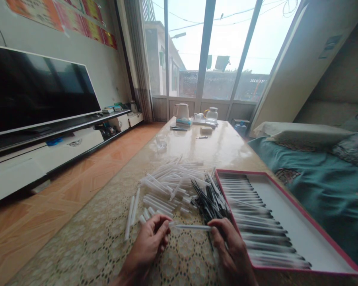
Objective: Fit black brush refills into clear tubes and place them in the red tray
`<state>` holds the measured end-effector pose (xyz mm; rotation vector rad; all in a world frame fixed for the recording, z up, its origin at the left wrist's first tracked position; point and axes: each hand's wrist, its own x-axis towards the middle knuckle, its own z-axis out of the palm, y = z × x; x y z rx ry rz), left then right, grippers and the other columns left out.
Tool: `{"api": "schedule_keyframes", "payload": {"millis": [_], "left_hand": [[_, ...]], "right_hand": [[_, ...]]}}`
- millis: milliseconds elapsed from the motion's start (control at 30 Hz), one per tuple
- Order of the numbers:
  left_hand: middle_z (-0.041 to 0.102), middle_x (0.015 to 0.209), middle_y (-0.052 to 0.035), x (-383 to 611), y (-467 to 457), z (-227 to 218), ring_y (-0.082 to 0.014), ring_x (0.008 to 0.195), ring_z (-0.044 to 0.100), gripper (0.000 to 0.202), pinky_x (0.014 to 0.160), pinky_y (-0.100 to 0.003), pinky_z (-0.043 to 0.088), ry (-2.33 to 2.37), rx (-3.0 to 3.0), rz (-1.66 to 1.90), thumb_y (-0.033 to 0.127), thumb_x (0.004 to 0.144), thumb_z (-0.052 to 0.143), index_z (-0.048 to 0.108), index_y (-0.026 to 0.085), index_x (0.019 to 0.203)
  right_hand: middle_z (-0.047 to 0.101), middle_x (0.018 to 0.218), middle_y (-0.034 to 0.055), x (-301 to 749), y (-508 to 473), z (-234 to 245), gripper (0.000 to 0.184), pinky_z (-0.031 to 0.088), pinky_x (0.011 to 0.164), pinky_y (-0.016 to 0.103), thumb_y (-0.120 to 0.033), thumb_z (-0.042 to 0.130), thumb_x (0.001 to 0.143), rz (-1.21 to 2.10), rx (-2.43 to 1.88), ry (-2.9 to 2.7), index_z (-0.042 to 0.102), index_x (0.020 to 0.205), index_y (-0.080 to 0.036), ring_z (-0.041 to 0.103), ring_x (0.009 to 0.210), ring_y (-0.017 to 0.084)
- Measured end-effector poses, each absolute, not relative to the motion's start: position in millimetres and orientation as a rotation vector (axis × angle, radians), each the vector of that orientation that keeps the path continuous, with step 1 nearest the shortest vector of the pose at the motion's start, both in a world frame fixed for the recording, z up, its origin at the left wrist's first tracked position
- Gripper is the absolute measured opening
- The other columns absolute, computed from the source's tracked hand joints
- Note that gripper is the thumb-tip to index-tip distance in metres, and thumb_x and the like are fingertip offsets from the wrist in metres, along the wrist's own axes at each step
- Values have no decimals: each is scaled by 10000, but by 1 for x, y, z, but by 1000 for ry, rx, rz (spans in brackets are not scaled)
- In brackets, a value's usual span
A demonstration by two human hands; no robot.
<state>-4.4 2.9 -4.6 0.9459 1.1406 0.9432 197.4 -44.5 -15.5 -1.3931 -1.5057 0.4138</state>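
Lightly, the left hand (pixel 149 242) and right hand (pixel 231 248) had their fingers closed on opposite ends of a slim white plastic pen barrel (pixel 192 227) above the lace tablecloth (pixel 181 260), a light, stiff, probably slippery piece best held near its ends.

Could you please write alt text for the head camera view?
The left hand and right hand hold a slim white tube over a lace-covered table, beside a heap of white tubes, a pile of black pen parts and a red-rimmed box of rowed pens.
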Motion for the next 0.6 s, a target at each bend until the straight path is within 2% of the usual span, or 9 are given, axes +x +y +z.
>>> {"api": "schedule_keyframes", "payload": {"millis": [367,500,600], "left_hand": [[481,518,79,-3,3,-7,-44,391,382,312,364,-156,247,1110,930,933,438,661,686,586,160,761],[479,513,88,-2,2,-5,-36,366,380,309,345,-149,245,1122,964,919,452,673,672,568,172,750],[492,503,90,-1,1,-8,-30,325,354,314,309,-144,226,1128,995,893,482,703,632,536,185,744]], "right_hand": [[567,767,25,199,-44,-15,238,450,652,230,-354,378,924,488,-1376,-1536,559,889,-204,567,726,160],[583,779,25,204,-41,-19,236,446,631,215,-303,365,935,508,-1326,-1772,579,902,-210,585,697,142],[593,769,22,205,-40,-26,222,416,578,205,-311,384,934,393,-1333,-2025,587,922,-219,595,650,134]]}}
